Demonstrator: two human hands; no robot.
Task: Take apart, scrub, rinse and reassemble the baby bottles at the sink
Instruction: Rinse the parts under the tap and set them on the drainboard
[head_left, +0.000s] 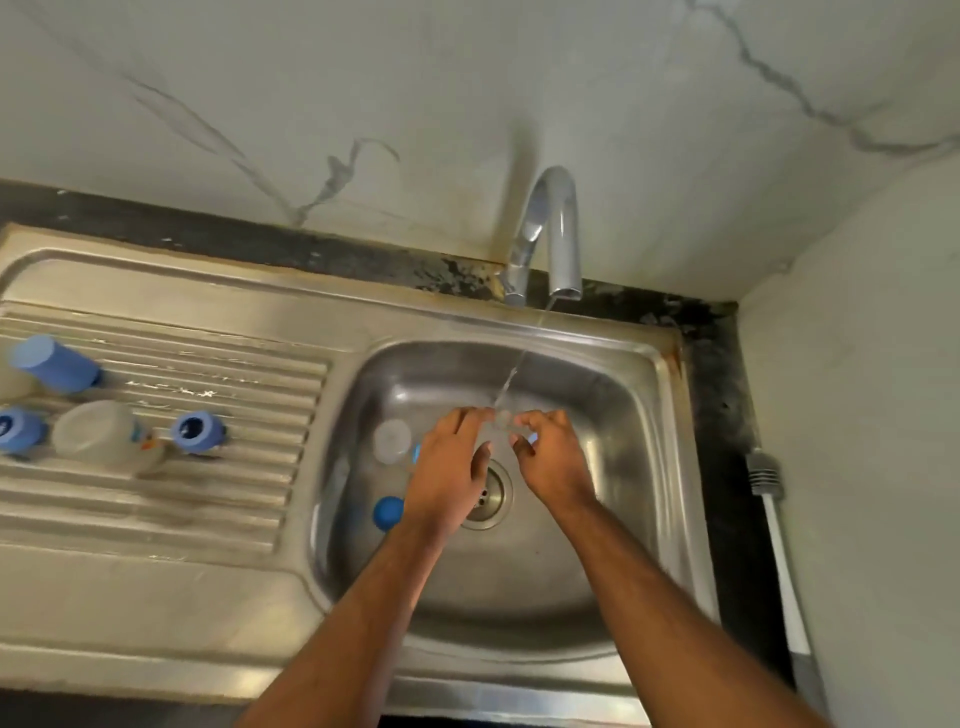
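Note:
Both my hands are over the steel sink basin (613, 395), under a thin stream of water from the tap (563, 244). A small clear nipple (505, 419) sits between them, pinched by the fingertips of my left hand (449, 467) and my right hand (550, 457). In the basin lie a clear bottle (390, 441) on its side and a blue ball-like part (388, 513), left of my left hand. On the drainboard (208, 499) lie a clear bottle (104, 434), a blue cap (54, 364) and two blue collar rings (197, 431) (18, 431).
The drain (491, 493) is under my hands. A bottle brush (769, 499) with a white handle lies on the dark counter strip at the right, against the wall. Marble-patterned wall stands behind the tap.

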